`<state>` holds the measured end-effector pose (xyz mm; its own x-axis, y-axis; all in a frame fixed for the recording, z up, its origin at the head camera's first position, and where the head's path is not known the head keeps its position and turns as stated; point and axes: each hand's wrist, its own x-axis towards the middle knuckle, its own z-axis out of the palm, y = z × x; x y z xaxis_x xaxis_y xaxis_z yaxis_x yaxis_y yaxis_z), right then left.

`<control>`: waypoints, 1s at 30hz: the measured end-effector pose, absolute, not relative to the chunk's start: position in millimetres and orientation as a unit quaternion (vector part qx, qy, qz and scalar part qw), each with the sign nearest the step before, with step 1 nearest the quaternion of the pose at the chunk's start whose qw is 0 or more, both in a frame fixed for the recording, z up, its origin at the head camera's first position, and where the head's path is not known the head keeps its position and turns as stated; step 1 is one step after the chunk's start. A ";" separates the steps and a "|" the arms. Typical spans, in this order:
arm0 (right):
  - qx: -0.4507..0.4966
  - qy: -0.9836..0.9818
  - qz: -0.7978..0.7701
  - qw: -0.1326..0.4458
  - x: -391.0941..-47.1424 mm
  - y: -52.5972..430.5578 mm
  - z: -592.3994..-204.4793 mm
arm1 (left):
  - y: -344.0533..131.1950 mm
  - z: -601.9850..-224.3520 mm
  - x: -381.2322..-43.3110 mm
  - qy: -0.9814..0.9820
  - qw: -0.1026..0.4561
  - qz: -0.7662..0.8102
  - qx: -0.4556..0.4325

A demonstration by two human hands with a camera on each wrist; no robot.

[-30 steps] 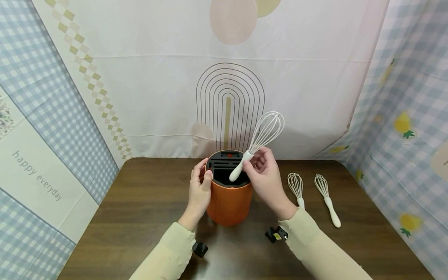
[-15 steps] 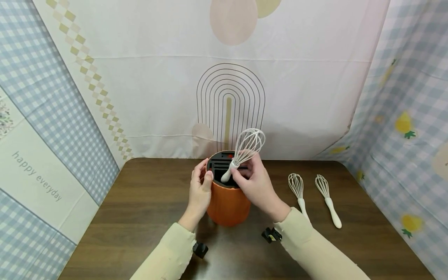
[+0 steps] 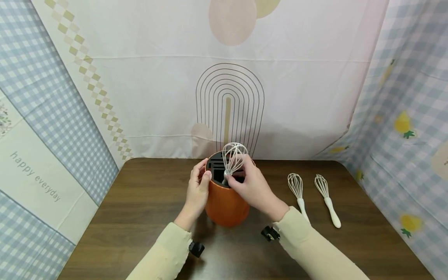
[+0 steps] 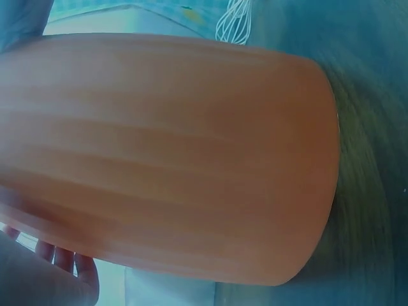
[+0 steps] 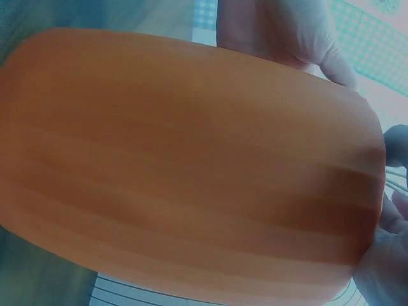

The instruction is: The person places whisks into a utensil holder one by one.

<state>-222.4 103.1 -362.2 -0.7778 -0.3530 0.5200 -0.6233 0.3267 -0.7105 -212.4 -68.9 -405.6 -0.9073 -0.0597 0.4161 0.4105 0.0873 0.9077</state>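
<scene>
An orange round utensil holder (image 3: pixel 227 208) with a slotted black insert (image 3: pixel 216 163) stands upright on the table. My left hand (image 3: pixel 197 190) grips its left side near the rim, thumb at the top edge. With thumb and fingers my right hand (image 3: pixel 257 190) pinches a white whisk (image 3: pixel 233 153) where handle meets wires. The whisk's handle points down into the large opening of the insert, and its lower end is hidden; the wire head rises above the rim. Both wrist views are mostly filled by the orange wall of the holder (image 4: pixel 172 159).
Two more white whisks lie on the brown table (image 3: pixel 147 217) at the right: a nearer whisk (image 3: pixel 297 190), its handle end hidden by the right sleeve, and a farther whisk (image 3: pixel 329 202). A patterned cloth (image 3: pixel 154 97) hangs behind the table, with checked cloth on both sides.
My right hand has brought the whisk left and down, turning it more upright, and its handle has gone into the holder's opening. The left hand keeps its grip on the holder.
</scene>
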 end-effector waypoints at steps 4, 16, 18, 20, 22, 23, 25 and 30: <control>0.295 -0.817 0.478 0.129 -222.4 104.7 -362.3 | -69.1 -405.3 -213.4 -0.713 0.173 -0.667 -0.132; 0.325 -0.826 0.450 0.102 -220.2 105.9 -358.3 | -70.1 -406.4 -214.5 -0.707 0.171 -0.672 -0.138; 0.337 -0.822 0.447 0.104 -220.0 105.8 -358.4 | -70.9 -406.8 -214.3 -0.707 0.172 -0.672 -0.137; 0.341 -0.824 0.439 0.108 -219.5 106.5 -358.4 | -71.2 -407.0 -214.5 -0.707 0.171 -0.672 -0.137; 0.343 -0.826 0.433 0.110 -218.7 107.3 -358.0 | -71.2 -407.2 -214.7 -0.708 0.171 -0.671 -0.139; 0.345 -0.827 0.430 0.109 -218.4 107.8 -357.7 | -71.0 -407.3 -214.8 -0.708 0.171 -0.671 -0.139; 0.348 -0.829 0.425 0.102 -217.9 108.8 -356.8 | -70.8 -407.2 -214.7 -0.707 0.171 -0.672 -0.140; 0.349 -0.835 0.418 0.086 -216.8 111.1 -354.6 | -70.7 -406.9 -213.7 -0.709 0.170 -0.671 -0.136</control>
